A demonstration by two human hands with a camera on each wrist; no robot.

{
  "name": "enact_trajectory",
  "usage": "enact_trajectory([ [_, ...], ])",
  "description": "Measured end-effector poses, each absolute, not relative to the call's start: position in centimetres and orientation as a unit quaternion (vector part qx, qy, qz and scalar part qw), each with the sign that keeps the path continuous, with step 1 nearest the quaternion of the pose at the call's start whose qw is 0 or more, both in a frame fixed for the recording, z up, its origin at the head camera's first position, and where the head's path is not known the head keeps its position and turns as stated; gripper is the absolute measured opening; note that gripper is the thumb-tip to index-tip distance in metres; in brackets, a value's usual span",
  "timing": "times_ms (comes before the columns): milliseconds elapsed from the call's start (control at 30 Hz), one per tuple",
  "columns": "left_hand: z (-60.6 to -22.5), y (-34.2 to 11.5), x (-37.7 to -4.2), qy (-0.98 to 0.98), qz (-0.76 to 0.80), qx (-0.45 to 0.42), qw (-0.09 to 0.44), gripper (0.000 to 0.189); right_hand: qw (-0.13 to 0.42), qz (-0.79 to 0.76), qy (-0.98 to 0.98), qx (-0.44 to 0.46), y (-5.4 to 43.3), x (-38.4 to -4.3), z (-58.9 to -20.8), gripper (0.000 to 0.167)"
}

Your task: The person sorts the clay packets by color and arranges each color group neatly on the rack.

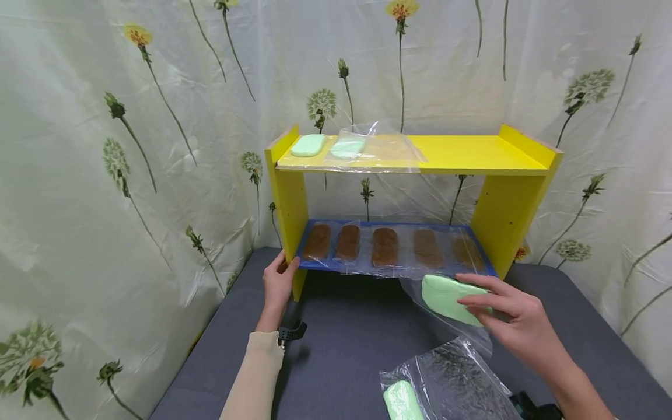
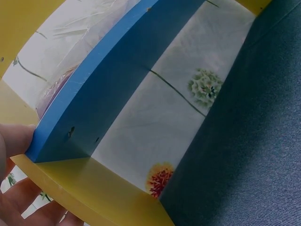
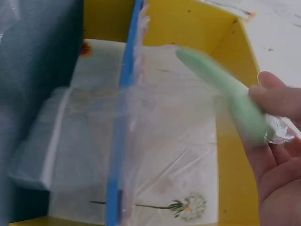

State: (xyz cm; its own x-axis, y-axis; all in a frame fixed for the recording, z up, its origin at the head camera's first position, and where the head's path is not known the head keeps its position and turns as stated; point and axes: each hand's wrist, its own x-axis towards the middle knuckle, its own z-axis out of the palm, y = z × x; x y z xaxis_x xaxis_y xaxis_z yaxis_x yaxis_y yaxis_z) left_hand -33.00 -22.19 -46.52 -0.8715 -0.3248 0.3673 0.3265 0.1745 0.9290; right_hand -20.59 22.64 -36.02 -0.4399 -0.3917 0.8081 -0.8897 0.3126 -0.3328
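Note:
In the head view my left hand grips the yellow side panel of the shelf unit at its lower left. The left wrist view has the thumb against the end of the blue shelf board and the fingers behind the panel. My right hand pinches a pale green soap bar in a clear plastic bag, in front of the blue board's right end. The bag's loose part trails away from the bar, blurred in the right wrist view.
Two green bars in clear bags, one the left bar, lie on the yellow top board. Several bagged brown bars line the blue board. Another bagged green bar lies on the dark grey table. A flowered curtain hangs behind.

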Motion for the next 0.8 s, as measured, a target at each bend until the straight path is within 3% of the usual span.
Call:
enact_trajectory([
  [367, -46.5, -22.3, -32.8, -0.719, -0.648, -0.001, 0.253, 0.051, 0.371, 0.39, -0.748, 0.387, 22.7, -21.6, -32.7, 0.051],
  [433, -46.6, -22.3, -32.8, -0.719, -0.647, 0.0, 0.254, 0.051, 0.39, 0.39, -0.736, 0.393, 22.4, -21.9, -31.7, 0.046],
  [600, -46.6, -22.3, -32.9, -0.72, -0.644, -0.001, 0.258, 0.05, 0.437, 0.407, -0.689, 0.411, 21.6, -22.8, -29.0, 0.007],
  [800, -46.6, -22.3, -33.1, -0.723, -0.641, -0.003, 0.258, 0.05, 0.44, 0.498, -0.627, 0.406, 20.6, -23.5, -25.7, 0.006],
])
